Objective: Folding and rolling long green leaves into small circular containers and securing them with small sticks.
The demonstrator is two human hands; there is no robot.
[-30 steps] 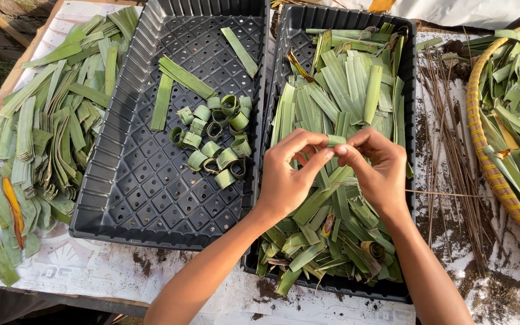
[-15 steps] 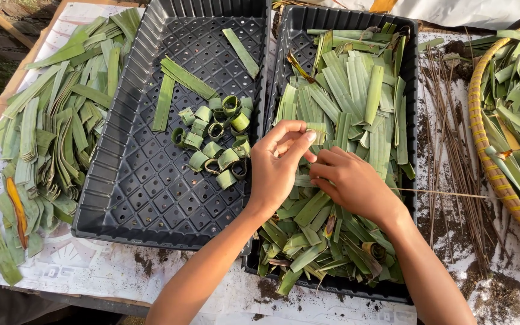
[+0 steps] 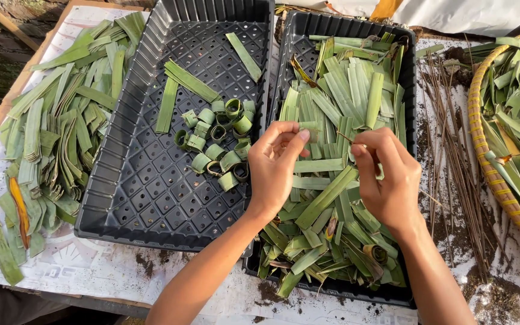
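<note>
A short green leaf strip (image 3: pixel 309 127) is pinched between the thumb and curled fingers of the left hand (image 3: pixel 278 165), held just above the tray beneath both hands. The left palm faces right, the wrist bent slightly, the forearm running down toward the lower left. Close beside it, the right hand (image 3: pixel 387 177) has thumb and forefinger pressed together on a thin brown stick (image 3: pixel 349 139) whose tip points toward the strip; the other fingers are folded in, and its forearm drops to the lower right. The two hands are near but not touching.

Below them lies the black tray of cut leaf strips (image 3: pixel 405 78). Left of the left hand, a second black tray (image 3: pixel 133 198) holds a cluster of rolled leaf rings (image 3: pixel 218 144) and a few flat strips. Farther left is a heap of loose leaves (image 3: pixel 55 132). Right of the right hand lie scattered thin sticks (image 3: pixel 452 138), then a woven basket (image 3: pixel 489 174) of leaves.
</note>
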